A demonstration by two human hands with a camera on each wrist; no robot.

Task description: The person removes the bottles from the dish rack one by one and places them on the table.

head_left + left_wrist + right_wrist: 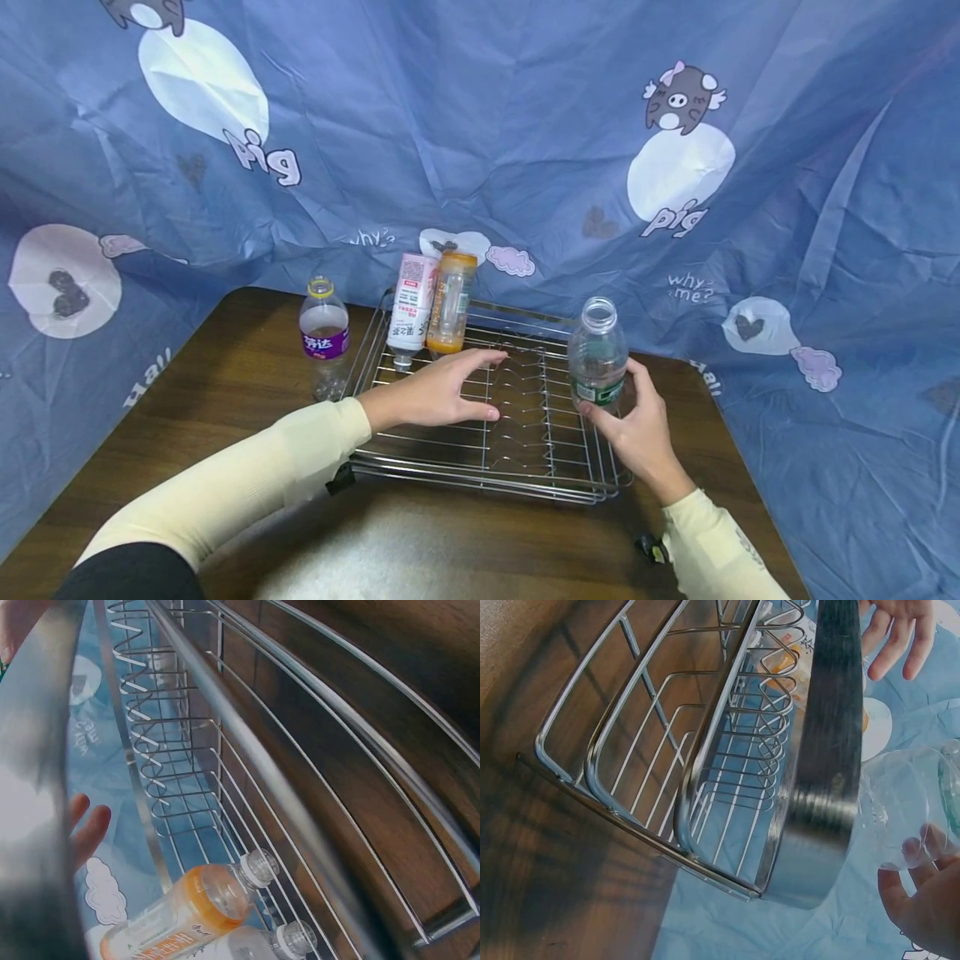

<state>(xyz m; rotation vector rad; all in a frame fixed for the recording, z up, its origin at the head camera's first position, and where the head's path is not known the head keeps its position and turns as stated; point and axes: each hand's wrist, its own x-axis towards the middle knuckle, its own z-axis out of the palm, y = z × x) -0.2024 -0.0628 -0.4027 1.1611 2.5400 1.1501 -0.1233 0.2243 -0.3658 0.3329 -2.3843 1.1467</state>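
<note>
My right hand (pixel 637 425) grips a clear plastic bottle (pixel 596 358) with a green label, upright and uncapped, at the right side of the wire rack (pixel 480 479). In the right wrist view, fingers (pixel 922 859) curl against its clear wall. My left hand (pixel 438 392) is over the rack's middle, thumb and fingers spread, holding nothing. Behind it, a white-and-pink bottle (pixel 411 304) and an orange-labelled bottle (pixel 452 300) sit side by side at the rack's left, caps toward the low near end. Outside the rack's left side, a purple-labelled bottle (pixel 325 333) stands upright.
The metal rack has wavy wire dividers (pixel 543 400) and stands on a brown wooden table (pixel 420 542). A blue patterned cloth (pixel 480 125) hangs behind the table. Small black objects lie by the rack's front left corner (pixel 341 478) and near the right sleeve (pixel 651 548).
</note>
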